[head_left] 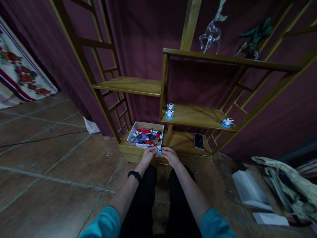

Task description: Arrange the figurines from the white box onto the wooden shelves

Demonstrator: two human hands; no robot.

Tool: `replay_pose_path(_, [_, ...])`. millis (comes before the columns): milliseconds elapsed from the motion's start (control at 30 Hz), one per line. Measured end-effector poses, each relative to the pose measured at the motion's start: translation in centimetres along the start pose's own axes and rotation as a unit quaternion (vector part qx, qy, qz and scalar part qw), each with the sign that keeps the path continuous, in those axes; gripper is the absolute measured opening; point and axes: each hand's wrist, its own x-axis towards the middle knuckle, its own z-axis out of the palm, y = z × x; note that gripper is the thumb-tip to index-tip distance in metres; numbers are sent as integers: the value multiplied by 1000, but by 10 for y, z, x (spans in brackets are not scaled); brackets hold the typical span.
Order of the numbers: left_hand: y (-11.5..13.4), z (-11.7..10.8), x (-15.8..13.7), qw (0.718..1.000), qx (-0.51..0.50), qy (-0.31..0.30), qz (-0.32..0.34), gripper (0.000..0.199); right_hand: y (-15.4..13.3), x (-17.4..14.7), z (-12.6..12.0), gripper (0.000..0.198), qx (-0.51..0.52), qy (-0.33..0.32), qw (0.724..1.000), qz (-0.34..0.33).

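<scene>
— Largest structure?
— Wooden shelf unit [198,115], with an open, filled box [151,125] on its lowest level, left of centre.
— The hands?
— Left hand [149,154] and right hand [170,155], fingertips pinching one blue-based figurine [159,150] between them, just before the box's near right corner.

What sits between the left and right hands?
In the head view, a small blue-based figurine sits between the left hand and the right hand, held by both.

left hand [149,154] | right hand [170,156] | fingers [155,149] pinched, close together (arms [189,188] outstretched)
</scene>
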Motion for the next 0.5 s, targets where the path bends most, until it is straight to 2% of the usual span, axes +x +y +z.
replay_pose_path(300, [-6,-3,4,1000,-10,3,-11,25,0,2,-3,24,-12,-5,1000,13])
replay_pose_path(500, [-5,1,-2,999,-25,27,-17,24,-1,0,0,22,-15,-9,1000,15])
